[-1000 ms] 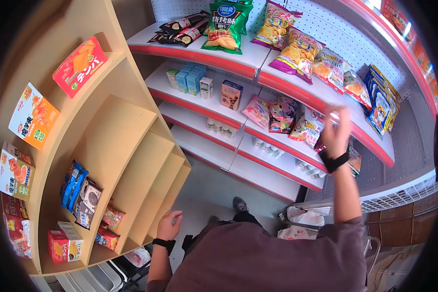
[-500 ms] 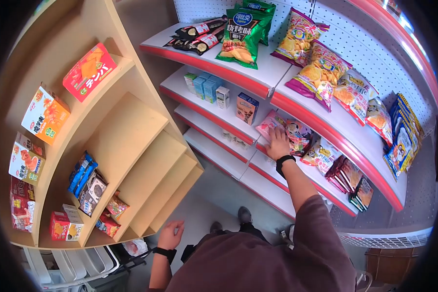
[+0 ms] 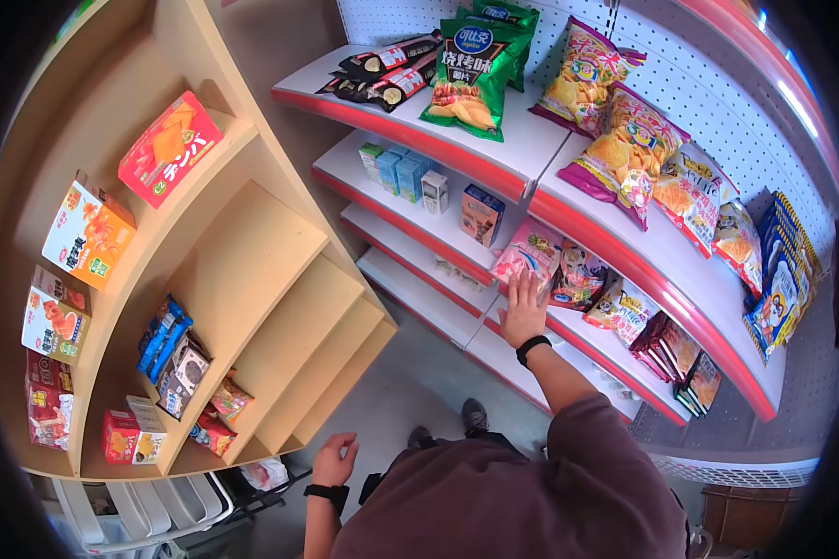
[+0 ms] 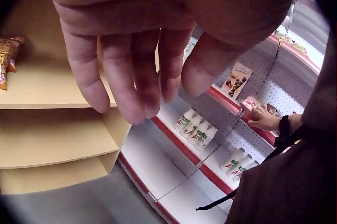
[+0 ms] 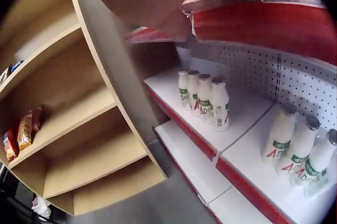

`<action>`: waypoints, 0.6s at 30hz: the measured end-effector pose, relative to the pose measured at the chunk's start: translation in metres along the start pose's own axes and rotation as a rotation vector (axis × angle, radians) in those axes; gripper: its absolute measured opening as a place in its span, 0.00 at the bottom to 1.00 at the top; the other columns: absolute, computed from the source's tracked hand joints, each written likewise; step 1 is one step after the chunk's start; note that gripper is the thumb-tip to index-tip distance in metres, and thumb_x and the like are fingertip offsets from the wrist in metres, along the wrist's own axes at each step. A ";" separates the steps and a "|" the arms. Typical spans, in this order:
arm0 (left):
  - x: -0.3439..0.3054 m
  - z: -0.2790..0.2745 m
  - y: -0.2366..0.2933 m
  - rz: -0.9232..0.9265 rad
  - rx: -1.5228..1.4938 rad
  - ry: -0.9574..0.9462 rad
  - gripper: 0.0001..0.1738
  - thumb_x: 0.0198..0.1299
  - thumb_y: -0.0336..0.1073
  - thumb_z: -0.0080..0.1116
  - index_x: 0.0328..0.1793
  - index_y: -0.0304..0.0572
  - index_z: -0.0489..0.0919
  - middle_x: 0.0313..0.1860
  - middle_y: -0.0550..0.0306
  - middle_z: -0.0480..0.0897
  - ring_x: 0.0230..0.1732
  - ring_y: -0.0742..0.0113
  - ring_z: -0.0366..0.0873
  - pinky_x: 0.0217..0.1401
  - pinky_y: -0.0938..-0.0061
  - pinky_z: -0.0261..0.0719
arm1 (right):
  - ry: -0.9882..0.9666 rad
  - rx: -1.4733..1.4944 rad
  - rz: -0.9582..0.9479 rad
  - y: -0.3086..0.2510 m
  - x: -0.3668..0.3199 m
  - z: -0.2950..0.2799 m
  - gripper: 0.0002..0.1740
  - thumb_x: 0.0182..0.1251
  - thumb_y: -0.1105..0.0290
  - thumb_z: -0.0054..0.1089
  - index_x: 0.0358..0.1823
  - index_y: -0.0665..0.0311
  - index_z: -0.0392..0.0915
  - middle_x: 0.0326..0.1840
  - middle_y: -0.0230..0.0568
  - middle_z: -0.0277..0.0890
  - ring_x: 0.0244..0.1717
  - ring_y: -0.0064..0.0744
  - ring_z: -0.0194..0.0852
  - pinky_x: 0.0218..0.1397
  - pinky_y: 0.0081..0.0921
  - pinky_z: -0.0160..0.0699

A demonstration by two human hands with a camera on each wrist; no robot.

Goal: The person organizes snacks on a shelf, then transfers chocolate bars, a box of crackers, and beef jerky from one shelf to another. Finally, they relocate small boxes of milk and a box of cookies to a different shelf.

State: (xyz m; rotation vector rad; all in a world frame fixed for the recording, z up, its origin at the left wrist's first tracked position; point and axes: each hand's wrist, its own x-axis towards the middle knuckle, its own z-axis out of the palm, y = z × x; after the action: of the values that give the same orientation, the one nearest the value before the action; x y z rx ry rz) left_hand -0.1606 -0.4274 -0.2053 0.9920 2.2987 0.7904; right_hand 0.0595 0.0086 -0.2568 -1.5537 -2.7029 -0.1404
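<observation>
My right hand (image 3: 524,312) reaches to the second white shelf, its fingers extended against the lower front of a pink snack bag (image 3: 531,252). In the left wrist view the same right hand (image 4: 264,121) lies at the pink bag's front; in the right wrist view the fingers are mostly cut off at the top. A dark snack bag (image 3: 580,277) stands just right of the pink one. My left hand (image 3: 336,459) hangs low by the body, fingers loosely bent and holding nothing. Large in the left wrist view, the left hand (image 4: 158,40) has its fingers pointing down.
On the upper shelf are a green chip bag (image 3: 471,79) and purple-edged chip bags (image 3: 629,154). A chocolate-brown box (image 3: 482,216) stands left of the pink bag. White bottles (image 5: 205,100) fill parts of a lower shelf. A wooden shelf unit (image 3: 280,242) with boxes and bags rises at left.
The right hand has come from the right side of the shelves leftward and down to the pink bag, where it stays. The left hand still hangs low. The head view has shifted.
</observation>
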 end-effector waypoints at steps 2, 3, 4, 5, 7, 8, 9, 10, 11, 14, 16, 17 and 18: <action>0.006 0.000 0.008 -0.008 0.002 -0.014 0.13 0.65 0.35 0.65 0.53 0.39 0.85 0.47 0.47 0.87 0.49 0.53 0.87 0.53 0.63 0.84 | -0.021 0.001 0.003 0.001 0.007 0.004 0.50 0.71 0.46 0.58 0.85 0.62 0.48 0.90 0.53 0.36 0.89 0.54 0.34 0.82 0.67 0.43; 0.009 0.001 0.008 0.015 0.008 -0.008 0.13 0.65 0.35 0.65 0.53 0.39 0.85 0.47 0.47 0.87 0.49 0.53 0.87 0.53 0.63 0.84 | -0.021 -0.010 0.014 0.003 0.012 0.004 0.50 0.71 0.45 0.57 0.85 0.62 0.48 0.90 0.52 0.36 0.89 0.55 0.34 0.82 0.66 0.43; 0.012 0.002 0.005 0.038 0.013 -0.002 0.13 0.65 0.35 0.65 0.53 0.40 0.85 0.47 0.47 0.87 0.48 0.53 0.87 0.52 0.63 0.84 | -0.022 -0.020 0.022 0.007 0.019 0.005 0.50 0.71 0.44 0.56 0.85 0.62 0.47 0.90 0.52 0.36 0.88 0.55 0.33 0.82 0.66 0.44; 0.014 0.003 0.004 0.059 0.020 0.004 0.13 0.65 0.35 0.65 0.53 0.40 0.85 0.47 0.47 0.87 0.48 0.52 0.87 0.52 0.63 0.84 | -0.023 -0.029 0.031 0.012 0.026 0.007 0.50 0.72 0.43 0.55 0.85 0.62 0.47 0.90 0.52 0.36 0.88 0.55 0.33 0.82 0.65 0.44; 0.015 0.002 0.006 0.039 0.001 0.010 0.13 0.65 0.36 0.65 0.53 0.40 0.85 0.47 0.47 0.87 0.48 0.52 0.87 0.52 0.63 0.84 | -0.047 -0.053 0.040 0.023 0.042 0.011 0.53 0.72 0.35 0.50 0.86 0.61 0.46 0.90 0.50 0.35 0.89 0.55 0.32 0.83 0.65 0.42; 0.015 0.002 0.006 0.030 -0.008 0.012 0.13 0.65 0.36 0.65 0.53 0.40 0.85 0.47 0.47 0.87 0.48 0.52 0.87 0.52 0.63 0.84 | -0.080 -0.042 0.028 0.028 0.048 0.003 0.53 0.72 0.33 0.48 0.86 0.61 0.46 0.91 0.50 0.34 0.89 0.55 0.32 0.83 0.65 0.41; 0.015 0.003 0.005 0.020 -0.007 0.013 0.12 0.65 0.36 0.65 0.53 0.40 0.85 0.47 0.47 0.87 0.48 0.52 0.87 0.52 0.63 0.84 | -0.112 -0.031 0.018 0.033 0.051 -0.005 0.54 0.72 0.32 0.47 0.86 0.61 0.45 0.91 0.50 0.34 0.89 0.55 0.31 0.84 0.64 0.40; 0.014 0.004 0.003 0.011 -0.006 0.014 0.12 0.65 0.36 0.65 0.53 0.40 0.85 0.47 0.47 0.87 0.48 0.52 0.87 0.52 0.63 0.84 | -0.115 -0.015 -0.014 0.038 0.053 -0.006 0.54 0.71 0.29 0.44 0.85 0.60 0.49 0.91 0.48 0.32 0.89 0.55 0.30 0.85 0.62 0.38; 0.013 0.005 0.001 0.003 -0.006 0.015 0.12 0.65 0.36 0.65 0.52 0.40 0.85 0.47 0.47 0.87 0.48 0.52 0.87 0.52 0.63 0.84 | -0.125 -0.015 -0.038 0.041 0.052 -0.008 0.53 0.72 0.29 0.44 0.85 0.60 0.50 0.91 0.48 0.33 0.89 0.55 0.30 0.85 0.61 0.38; 0.010 0.008 -0.001 -0.013 0.000 0.025 0.12 0.65 0.35 0.65 0.52 0.40 0.86 0.47 0.47 0.87 0.48 0.52 0.87 0.53 0.62 0.83 | -0.120 0.005 -0.101 0.044 0.049 -0.006 0.49 0.74 0.32 0.43 0.84 0.59 0.54 0.91 0.48 0.33 0.89 0.55 0.31 0.85 0.60 0.38; 0.009 0.011 -0.006 -0.005 -0.004 0.019 0.12 0.65 0.35 0.65 0.52 0.40 0.86 0.47 0.47 0.87 0.48 0.52 0.87 0.52 0.62 0.83 | -0.070 0.041 -0.124 0.045 0.044 0.002 0.46 0.75 0.34 0.44 0.82 0.60 0.58 0.91 0.48 0.35 0.89 0.56 0.33 0.85 0.60 0.38; 0.009 0.013 -0.008 0.001 -0.007 0.013 0.12 0.65 0.34 0.65 0.52 0.40 0.86 0.47 0.47 0.87 0.48 0.52 0.87 0.52 0.62 0.83 | -0.032 0.068 -0.136 0.048 0.042 0.006 0.45 0.75 0.36 0.45 0.82 0.60 0.59 0.90 0.49 0.37 0.88 0.57 0.35 0.85 0.60 0.39; 0.010 0.014 -0.008 -0.001 -0.014 0.009 0.12 0.65 0.34 0.65 0.53 0.40 0.86 0.47 0.47 0.87 0.48 0.53 0.87 0.52 0.62 0.83 | 0.006 0.094 -0.145 0.047 0.041 0.004 0.43 0.75 0.37 0.46 0.81 0.60 0.60 0.90 0.49 0.39 0.87 0.58 0.37 0.85 0.60 0.39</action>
State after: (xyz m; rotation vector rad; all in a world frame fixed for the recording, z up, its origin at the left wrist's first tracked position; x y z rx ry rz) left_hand -0.1618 -0.4203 -0.2228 0.9835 2.2980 0.8111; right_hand 0.0794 0.0683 -0.2553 -1.3308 -2.7728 -0.0202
